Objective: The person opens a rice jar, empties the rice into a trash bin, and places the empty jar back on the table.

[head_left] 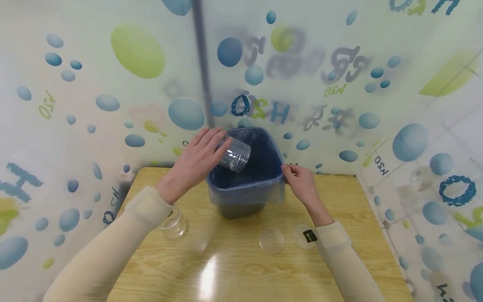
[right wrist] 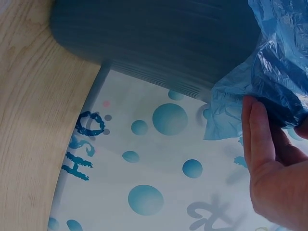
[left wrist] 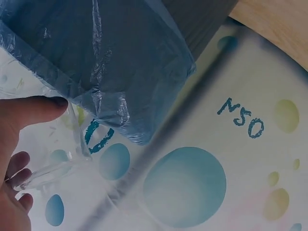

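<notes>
Wooden table (head_left: 339, 201) stands against bubble-patterned walls (head_left: 113, 96).

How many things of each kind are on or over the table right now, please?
Clear jars: 2 (one tipped over the bin in the left hand, jar; one standing on the table)
Clear round lids: 2 (lid, lid)
Bins: 1 (bin, its blue bag pinched by the right hand)
Total: 5

The left sleeve (head_left: 113, 239) partly hides a clear jar (head_left: 174, 224); the bin's (head_left: 241, 207) inside stays unreadable.
</notes>
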`<state>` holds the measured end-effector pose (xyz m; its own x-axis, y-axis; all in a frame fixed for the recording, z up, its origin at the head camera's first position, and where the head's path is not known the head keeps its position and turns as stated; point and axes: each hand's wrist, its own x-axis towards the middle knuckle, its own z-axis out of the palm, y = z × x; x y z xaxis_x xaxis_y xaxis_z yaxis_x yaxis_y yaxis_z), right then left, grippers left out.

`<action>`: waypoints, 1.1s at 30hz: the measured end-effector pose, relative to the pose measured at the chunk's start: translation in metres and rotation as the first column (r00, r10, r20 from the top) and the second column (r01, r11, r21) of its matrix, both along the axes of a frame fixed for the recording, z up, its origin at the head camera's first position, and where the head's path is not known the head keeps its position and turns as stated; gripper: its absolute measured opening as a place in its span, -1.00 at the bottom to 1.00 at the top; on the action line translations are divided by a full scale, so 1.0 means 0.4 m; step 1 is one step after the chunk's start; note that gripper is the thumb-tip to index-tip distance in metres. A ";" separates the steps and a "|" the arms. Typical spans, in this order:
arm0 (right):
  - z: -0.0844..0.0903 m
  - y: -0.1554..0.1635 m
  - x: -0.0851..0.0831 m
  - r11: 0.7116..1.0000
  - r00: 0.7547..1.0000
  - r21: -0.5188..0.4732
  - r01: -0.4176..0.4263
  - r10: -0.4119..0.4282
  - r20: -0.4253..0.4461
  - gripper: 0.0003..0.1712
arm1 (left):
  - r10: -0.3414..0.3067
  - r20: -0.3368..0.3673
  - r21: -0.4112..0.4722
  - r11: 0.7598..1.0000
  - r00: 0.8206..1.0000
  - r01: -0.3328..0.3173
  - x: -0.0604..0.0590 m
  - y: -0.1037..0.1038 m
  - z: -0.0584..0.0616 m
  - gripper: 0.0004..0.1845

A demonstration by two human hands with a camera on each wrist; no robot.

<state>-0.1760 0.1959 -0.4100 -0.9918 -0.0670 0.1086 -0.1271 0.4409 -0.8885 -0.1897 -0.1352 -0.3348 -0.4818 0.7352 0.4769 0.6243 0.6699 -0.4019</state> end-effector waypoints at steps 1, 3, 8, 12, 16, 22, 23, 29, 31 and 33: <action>0.000 0.000 0.001 1.000 1.000 0.003 0.000 0.000 0.001 -0.50 | -0.004 0.004 0.003 1.000 1.000 0.004 0.001 -0.003 0.000 -0.34; 0.000 0.001 0.002 1.000 1.000 0.008 0.001 -0.001 0.004 -0.49 | -0.013 -0.001 0.002 1.000 1.000 0.013 0.003 -0.006 0.000 -0.29; 0.001 0.004 0.004 1.000 1.000 0.019 0.010 -0.010 0.000 -0.49 | -0.041 -0.042 -0.070 0.997 0.998 0.038 0.010 -0.002 -0.004 -0.22; 0.001 0.005 0.006 1.000 1.000 0.019 0.020 -0.020 -0.006 -0.50 | -0.073 -0.047 -0.172 0.983 0.996 0.064 0.012 0.006 -0.002 -0.18; 0.000 0.004 0.006 1.000 1.000 -0.001 0.005 -0.005 -0.007 -0.51 | -0.041 -0.067 -0.138 0.990 0.997 0.032 0.007 0.003 0.012 -0.18; -0.003 0.005 0.003 1.000 1.000 -0.006 0.010 -0.010 -0.016 -0.51 | -0.088 -0.050 -0.205 0.976 0.995 0.076 0.000 0.015 0.013 -0.14; -0.004 0.005 0.002 1.000 1.000 -0.001 0.014 -0.014 -0.017 -0.51 | -0.092 -0.044 -0.208 0.975 0.995 0.081 0.000 0.019 0.012 -0.15; 0.000 0.004 0.000 1.000 1.000 0.015 0.008 -0.008 -0.016 -0.50 | -0.078 -0.056 -0.249 0.967 0.995 0.062 -0.004 0.030 0.013 -0.15; 0.001 0.002 0.000 1.000 1.000 0.017 0.000 0.000 -0.017 -0.50 | -0.079 -0.053 -0.249 0.966 0.995 0.064 -0.006 0.030 0.014 -0.16; 0.002 0.002 0.000 1.000 1.000 0.018 -0.007 0.008 -0.017 -0.49 | -0.075 -0.052 -0.250 0.966 0.996 0.059 -0.007 0.030 0.015 -0.16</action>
<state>-0.1760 0.1967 -0.4093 -0.9892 -0.0766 0.1246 -0.1459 0.4552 -0.8783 -0.1927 -0.1232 -0.3287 -0.4031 0.8639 0.3021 0.6337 0.5016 -0.5889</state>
